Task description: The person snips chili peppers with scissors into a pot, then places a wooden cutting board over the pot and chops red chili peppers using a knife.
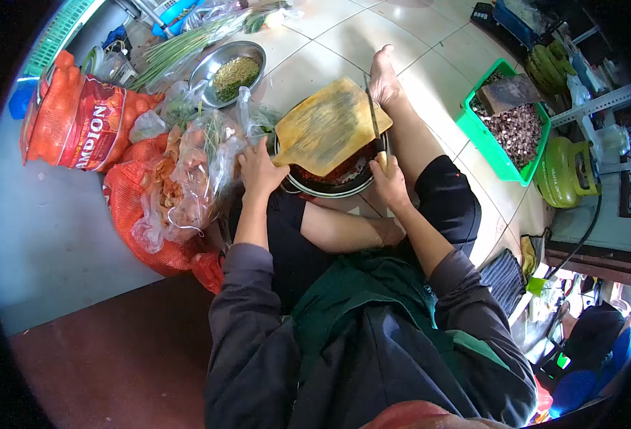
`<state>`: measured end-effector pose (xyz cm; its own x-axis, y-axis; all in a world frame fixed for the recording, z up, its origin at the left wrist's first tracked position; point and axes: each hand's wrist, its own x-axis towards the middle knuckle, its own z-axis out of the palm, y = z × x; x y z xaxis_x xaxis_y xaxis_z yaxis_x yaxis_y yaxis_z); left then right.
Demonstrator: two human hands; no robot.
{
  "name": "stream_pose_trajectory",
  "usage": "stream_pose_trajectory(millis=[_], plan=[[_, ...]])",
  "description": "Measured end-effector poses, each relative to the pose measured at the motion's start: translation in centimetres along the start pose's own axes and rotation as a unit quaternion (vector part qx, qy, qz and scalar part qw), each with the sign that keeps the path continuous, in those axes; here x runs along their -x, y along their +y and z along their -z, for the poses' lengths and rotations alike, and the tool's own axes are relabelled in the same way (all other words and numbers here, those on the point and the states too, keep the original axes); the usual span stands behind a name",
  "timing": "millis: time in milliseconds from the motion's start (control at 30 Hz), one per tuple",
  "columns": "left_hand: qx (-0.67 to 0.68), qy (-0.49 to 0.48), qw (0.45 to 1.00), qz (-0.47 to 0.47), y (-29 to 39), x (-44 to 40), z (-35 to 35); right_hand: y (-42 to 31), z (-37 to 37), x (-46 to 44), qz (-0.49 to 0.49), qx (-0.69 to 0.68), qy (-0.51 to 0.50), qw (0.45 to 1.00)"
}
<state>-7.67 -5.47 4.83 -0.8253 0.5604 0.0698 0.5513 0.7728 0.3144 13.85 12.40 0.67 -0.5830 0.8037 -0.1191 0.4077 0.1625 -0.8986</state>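
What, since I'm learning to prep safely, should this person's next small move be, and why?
Perhaps steady the flat yellow wooden board with the left hand first: it lies over a round dark-rimmed basin, and the right hand grips a long wooden-handled knife at the board's edge.

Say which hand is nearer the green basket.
Right. The right hand, on the knife, is left of the green basket; the left hand is farther left, beside the cutting board.
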Motion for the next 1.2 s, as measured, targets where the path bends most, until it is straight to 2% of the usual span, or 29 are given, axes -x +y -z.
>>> stream_pose_trajectory(millis=[67,133,167,200,233,267,333,367,433,500,533,567,600,633,700,733,800,900,933,1033,1133,1200], plan=[[0.161,0.034,0.986,-0.008,-2.0,-0.8,-1.7,0.4,-0.1,0.6,0.001,-0.011,0.018,1.0],[0.309,0.052,0.949,-0.017,-2.1,-1.3,-1.8,0.6,-0.6,1.3,0.018,-0.017,0.041,0.999],[0.299,0.06,0.952,-0.024,-0.9,-0.9,-1.3,0.7,-0.8,1.5,0.065,-0.002,0.064,0.996],[0.34,0.019,0.938,-0.062,0.1,-1.3,-1.6,0.5,-0.9,1.4,0.064,-0.002,0.063,0.996],[0.234,0.05,0.965,-0.108,1.3,-1.7,-2.0,0.5,-1.0,1.3,0.066,-0.001,0.064,0.996],[0.248,0.073,0.953,-0.157,2.6,-2.1,-3.0,0.5,-1.1,1.1,0.1,0.034,0.082,0.991],[0.231,-0.018,0.965,-0.123,5.8,-2.8,-4.6,1.7,-1.0,0.5,0.109,0.066,0.068,0.99],[0.219,0.014,0.961,-0.168,6.7,-3.1,-5.5,2.1,-0.9,0.6,0.103,0.07,0.058,0.991],[0.177,0.086,0.963,-0.182,7.7,-2.3,-5.3,1.9,-0.6,0.7,0.107,0.062,0.039,0.992],[0.185,0.05,0.97,-0.15,6.4,-2.6,-3.9,2.0,-0.2,1.1,0.104,0.039,0.026,0.993],[0.202,0.083,0.969,-0.116,4.8,-2.6,-3.7,1.9,-0.2,1.0,0.099,0.05,0.026,0.993],[0.179,0.129,0.968,-0.123,2.8,-2.5,-2.8,1.9,-0.2,1.0,0.098,0.052,0.029,0.993],[0.205,0.09,0.973,-0.059,0.6,-2.2,-1.9,1.8,-0.4,0.8,0.097,0.051,0.032,0.993],[0.155,0.033,0.987,-0.022,-0.2,-0.9,1.6,1.7,-0.6,0.7,0.097,0.049,0.036,0.993],[0.144,-0.084,0.986,-0.016,-4.8,0.7,3.3,1.1,-0.6,0.6,0.095,0.054,0.038,0.993],[0.124,-0.145,0.982,0.019,-6.2,1.6,4.3,1.0,-0.7,0.7,0.096,0.049,0.039,0.993],[0.124,-0.149,0.98,0.047,-7.5,3.3,5.7,1.3,-0.6,0.5,0.106,0.06,0.034,0.992],[0.179,-0.122,0.975,0.055,-9.6,4.0,3.7,-1.5,0.5,1.5,0.037,0.102,-0.097,0.989],[0.204,-0.112,0.971,0.052,-9.9,3.9,3.1,0.7,0.0,1.1,0.114,0.172,-0.101,0.973],[0.162,-0.158,0.974,0.005,-9.7,3.0,1.9,1.8,0.0,1.5,0.253,0.246,-0.101,0.93],[0.106,-0.243,0.963,0.043,-9.0,1.7,0.9,2.5,-0.3,1.0,0.264,0.269,-0.107,0.92],[0.058,-0.277,0.959,0.019,-9.0,0.9,0.2,2.2,-0.6,1.1,0.26,0.274,-0.101,0.92]])
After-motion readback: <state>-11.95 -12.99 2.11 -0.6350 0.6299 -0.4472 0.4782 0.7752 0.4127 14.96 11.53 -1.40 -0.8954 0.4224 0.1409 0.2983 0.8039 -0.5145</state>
